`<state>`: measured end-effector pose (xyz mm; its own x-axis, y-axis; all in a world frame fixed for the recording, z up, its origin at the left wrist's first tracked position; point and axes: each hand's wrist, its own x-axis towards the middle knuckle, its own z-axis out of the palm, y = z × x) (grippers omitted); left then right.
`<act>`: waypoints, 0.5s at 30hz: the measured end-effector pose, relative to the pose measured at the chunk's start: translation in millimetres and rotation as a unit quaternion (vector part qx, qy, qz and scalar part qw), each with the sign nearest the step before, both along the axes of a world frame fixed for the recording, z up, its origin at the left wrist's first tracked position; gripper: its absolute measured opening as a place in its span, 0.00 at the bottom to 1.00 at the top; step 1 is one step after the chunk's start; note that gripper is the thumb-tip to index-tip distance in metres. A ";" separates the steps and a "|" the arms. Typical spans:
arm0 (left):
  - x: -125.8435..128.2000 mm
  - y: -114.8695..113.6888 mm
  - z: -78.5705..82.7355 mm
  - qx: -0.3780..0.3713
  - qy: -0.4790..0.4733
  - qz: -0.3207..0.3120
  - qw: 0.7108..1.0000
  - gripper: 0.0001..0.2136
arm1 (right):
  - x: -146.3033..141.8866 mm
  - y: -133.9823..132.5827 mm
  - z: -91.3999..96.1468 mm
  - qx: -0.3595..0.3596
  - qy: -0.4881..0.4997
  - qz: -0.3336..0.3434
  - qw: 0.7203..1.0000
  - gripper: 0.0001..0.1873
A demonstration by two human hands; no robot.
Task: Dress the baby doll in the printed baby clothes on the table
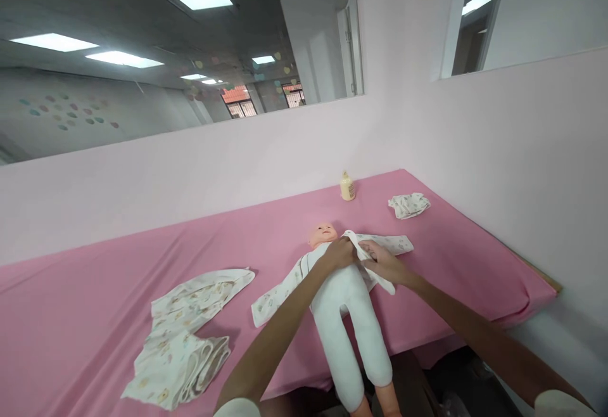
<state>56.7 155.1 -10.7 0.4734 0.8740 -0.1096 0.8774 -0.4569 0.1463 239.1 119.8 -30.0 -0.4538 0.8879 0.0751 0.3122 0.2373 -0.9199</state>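
A baby doll [350, 300] with a white cloth body lies on its back, its legs hanging over the near edge. It has on a white printed baby shirt [387, 243], sleeves spread to both sides. My left hand [341, 253] rests over the doll's chest, fingers curled on the shirt's front edge and partly hidden. On the doll's right-hand side in view, my right hand [386, 265] pinches the shirt's loose front panel. The white edge of that panel runs up between my two hands towards the doll's neck.
A pink sheet [285, 220] covers the table. Printed baby clothes [190, 334] lie at the left, partly folded. A cream bottle [347, 187] stands near the wall, and a folded printed cloth [408, 205] lies at the back right. Walls border the back and right sides.
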 end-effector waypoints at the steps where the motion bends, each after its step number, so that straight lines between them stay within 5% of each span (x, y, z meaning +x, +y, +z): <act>1: -13.2 -13.6 -1.2 0.024 -0.018 0.014 0.999 0.13 | 3.7 -8.1 -4.3 -0.010 -0.012 0.004 1.000 0.31; 5: -66.7 -79.0 -17.6 0.144 -0.147 0.196 0.959 0.18 | 27.4 -33.7 -30.8 0.023 -0.086 -0.033 0.995 0.32; 8: -88.9 -119.5 -32.5 0.112 -0.202 0.308 0.923 0.17 | 38.3 -45.6 -49.5 0.045 -0.092 -0.013 0.995 0.22; 12: -88.8 -140.7 -46.2 0.019 -0.285 0.364 0.887 0.15 | 29.3 -52.5 -66.7 0.093 -0.110 -0.030 0.989 0.14; 15: -78.2 -141.2 -55.5 -0.013 -0.412 0.374 0.831 0.16 | 12.3 -53.7 -78.5 0.165 -0.149 -0.093 0.970 0.12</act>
<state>-21.4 13.9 -66.2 -0.2771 0.9599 -0.0419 0.5111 0.1842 0.8396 251.4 66.0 -108.5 -0.3327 0.9069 0.2585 0.6191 0.4168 -0.6656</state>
